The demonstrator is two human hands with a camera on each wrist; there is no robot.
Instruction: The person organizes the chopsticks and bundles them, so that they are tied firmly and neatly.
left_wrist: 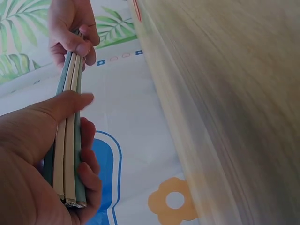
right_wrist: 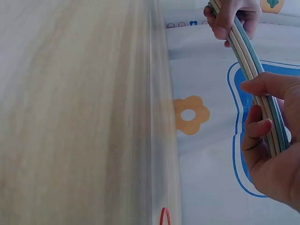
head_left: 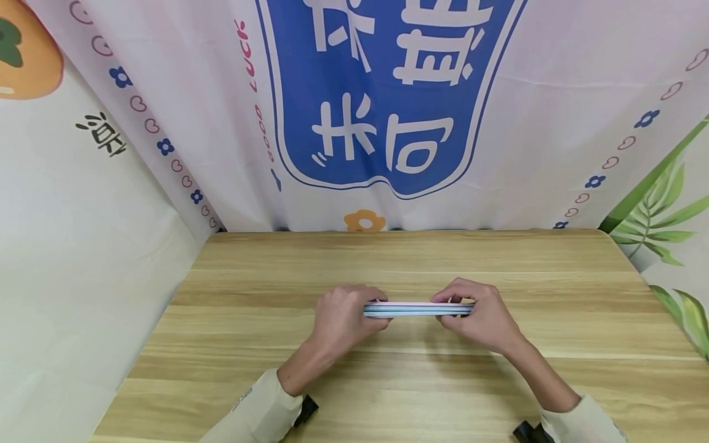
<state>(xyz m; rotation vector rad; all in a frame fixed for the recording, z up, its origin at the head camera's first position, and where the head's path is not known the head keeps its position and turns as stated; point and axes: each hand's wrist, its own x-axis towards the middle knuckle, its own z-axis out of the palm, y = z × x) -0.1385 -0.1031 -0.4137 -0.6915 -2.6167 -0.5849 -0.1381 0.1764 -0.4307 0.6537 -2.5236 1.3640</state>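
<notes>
A stack of thin notebooks [head_left: 412, 309], seen edge-on, is held level above the wooden table between my two hands. Teal covers and cream page edges show on the notebooks [left_wrist: 70, 136] in the left wrist view. My left hand [head_left: 344, 314] grips the left end, thumb on the near side and fingers on the far side. At the opposite end my right hand [head_left: 480, 314] holds the stack in the same way. In the right wrist view the right hand's thumb [right_wrist: 267, 84] and curled fingers lie around the notebooks.
The wooden table [head_left: 266, 271] spreads beneath both hands. Behind its far edge hangs a printed cloth [head_left: 532, 154] with a blue panel and an orange flower. A pale wall covering [head_left: 83, 234] is on the left. Black devices [head_left: 306, 411] sit at both sleeve cuffs.
</notes>
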